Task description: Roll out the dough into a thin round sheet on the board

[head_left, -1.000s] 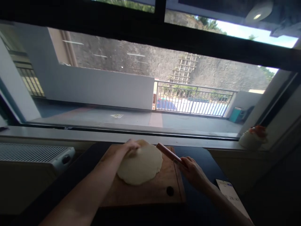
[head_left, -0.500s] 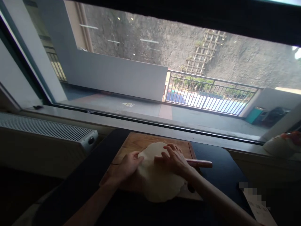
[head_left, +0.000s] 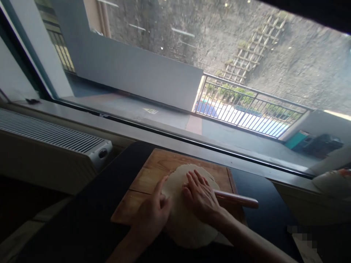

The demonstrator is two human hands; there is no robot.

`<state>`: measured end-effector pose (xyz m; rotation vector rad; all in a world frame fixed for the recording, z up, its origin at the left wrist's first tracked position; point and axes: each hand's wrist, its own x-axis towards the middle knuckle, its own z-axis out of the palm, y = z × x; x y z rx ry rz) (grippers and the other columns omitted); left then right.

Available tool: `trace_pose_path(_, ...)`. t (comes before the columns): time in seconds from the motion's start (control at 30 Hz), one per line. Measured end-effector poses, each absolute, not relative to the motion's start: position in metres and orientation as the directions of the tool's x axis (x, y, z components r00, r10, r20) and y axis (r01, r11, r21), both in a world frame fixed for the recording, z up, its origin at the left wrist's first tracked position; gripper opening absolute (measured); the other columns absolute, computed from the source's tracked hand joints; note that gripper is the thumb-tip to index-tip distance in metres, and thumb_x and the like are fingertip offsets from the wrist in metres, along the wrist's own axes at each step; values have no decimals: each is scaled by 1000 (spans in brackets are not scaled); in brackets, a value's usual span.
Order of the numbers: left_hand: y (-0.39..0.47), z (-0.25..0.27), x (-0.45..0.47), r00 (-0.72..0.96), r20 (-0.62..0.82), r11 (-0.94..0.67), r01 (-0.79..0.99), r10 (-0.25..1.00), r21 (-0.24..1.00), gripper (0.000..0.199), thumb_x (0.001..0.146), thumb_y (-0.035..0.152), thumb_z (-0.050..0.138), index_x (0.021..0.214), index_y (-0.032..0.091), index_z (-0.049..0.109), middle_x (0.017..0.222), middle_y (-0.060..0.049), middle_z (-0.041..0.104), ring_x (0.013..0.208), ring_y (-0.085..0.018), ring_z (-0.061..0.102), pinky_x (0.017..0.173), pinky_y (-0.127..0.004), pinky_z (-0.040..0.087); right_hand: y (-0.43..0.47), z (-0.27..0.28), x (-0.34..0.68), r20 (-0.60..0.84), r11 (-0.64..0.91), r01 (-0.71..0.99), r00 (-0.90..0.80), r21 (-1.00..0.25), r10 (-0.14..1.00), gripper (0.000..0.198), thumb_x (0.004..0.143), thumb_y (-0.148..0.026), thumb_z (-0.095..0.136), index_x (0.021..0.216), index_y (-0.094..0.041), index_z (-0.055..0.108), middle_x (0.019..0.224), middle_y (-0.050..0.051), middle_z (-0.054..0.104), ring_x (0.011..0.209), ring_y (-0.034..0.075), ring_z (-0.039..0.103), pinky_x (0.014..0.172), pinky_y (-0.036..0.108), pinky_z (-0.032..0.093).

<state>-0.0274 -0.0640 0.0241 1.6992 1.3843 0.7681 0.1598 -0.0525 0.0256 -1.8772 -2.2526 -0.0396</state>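
Note:
A wide, thin round sheet of pale dough (head_left: pixel 178 226) lies on a wooden board (head_left: pixel 153 170), its near edge reaching past the board's front. My right hand (head_left: pixel 201 197) rests over a smooth reddish-brown rolling pin (head_left: pixel 240 199) on the dough. Its fingers are stretched out across the pin, which sticks out to the right; the palm hides the pin's other end. At the dough's left edge is my left hand (head_left: pixel 153 212), thumb and forefinger apart. Its other fingers are hidden, and I cannot tell how firmly it touches the dough.
The board lies on a dark table (head_left: pixel 263 215) against a window sill (head_left: pixel 236 160). A white radiator (head_left: pixel 100 151) stands to the left. At the right end of the sill sits a pale rounded object (head_left: pixel 331 184). Beyond the glass are a walkway and railing (head_left: pixel 246 106).
My right hand's curled fingers have stretched out over the rolling pin. My left hand has moved nearer to me along the dough's edge, its thumb and forefinger parting. The view has tilted.

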Motion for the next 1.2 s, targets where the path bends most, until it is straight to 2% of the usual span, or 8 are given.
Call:
trace_pose_path(0.23, -52, 14, -22, 62, 132, -143, 601, 989, 786, 62, 81, 40, 46, 138, 27, 24, 85, 2, 65, 72, -16, 63, 62, -24, 45, 34, 52, 180, 146, -39, 996, 50, -77, 988, 43, 90, -43, 35, 125, -19, 45, 143, 12, 30, 134, 28, 17, 104, 50, 19)
trace_pose_path(0.33, -47, 8, -22, 8, 172, -140, 622, 985, 771, 62, 81, 42, 47, 137, 27, 25, 89, 1, 66, 73, -16, 64, 60, -24, 45, 21, 47, 173, 148, 69, 997, -61, -44, 987, 45, 87, -43, 45, 126, -19, 44, 141, 12, 33, 134, 30, 18, 103, 50, 22)
trace_pose_path(0.47, -47, 3, -19, 7, 176, -130, 706, 984, 697, 61, 80, 42, 50, 136, 26, 30, 90, -1, 66, 70, -16, 64, 56, -23, 41, -33, 25, 156, 231, 253, 966, -235, -53, 944, 50, 91, -44, 33, 135, -21, 34, 142, 7, 33, 135, 24, 16, 108, 44, 17)
trace_pose_path(0.6, -50, 6, -19, 57, 166, -154, 729, 985, 667, 55, 81, 34, 47, 134, 29, 32, 89, 1, 65, 72, -15, 63, 58, -23, 40, 4, 35, 165, 271, 179, 984, -167, -21, 948, 44, 92, -40, 32, 126, -16, 46, 140, 10, 36, 135, 25, 14, 109, 47, 9)
trace_pose_path(0.73, -52, 9, -23, 98, 151, -177, 684, 984, 707, 52, 83, 31, 44, 134, 28, 32, 88, 2, 64, 75, -14, 63, 61, -22, 42, 43, 46, 168, 198, 22, 998, -9, -64, 980, 43, 90, -38, 35, 124, -14, 48, 139, 14, 37, 134, 28, 17, 106, 49, 16)
trace_pose_path(0.97, -51, 4, -23, 65, 150, -155, 660, 987, 735, 49, 83, 34, 44, 131, 30, 35, 84, 3, 64, 71, -14, 63, 58, -22, 42, -16, 22, 136, 187, 295, 948, -271, -116, 944, 59, 92, -47, 25, 141, -15, 22, 147, 8, 23, 137, 20, 12, 109, 38, 16)
trace_pose_path(1.13, -51, 7, -24, 63, 146, -151, 657, 987, 739, 49, 82, 31, 44, 130, 29, 36, 80, 4, 61, 67, -13, 61, 59, -22, 42, 46, 43, 172, 92, 13, 995, -4, -101, 996, 47, 93, -43, 27, 131, -19, 41, 140, 12, 37, 134, 26, 19, 104, 49, 19)
trace_pose_path(1.2, -50, 8, -24, 56, 140, -142, 654, 989, 743, 48, 81, 31, 44, 129, 29, 36, 79, 4, 61, 66, -12, 61, 58, -22, 42, 51, 44, 173, 40, 17, 991, -12, -135, 999, 45, 93, -43, 26, 124, -21, 49, 135, 11, 42, 133, 27, 23, 102, 48, 25)
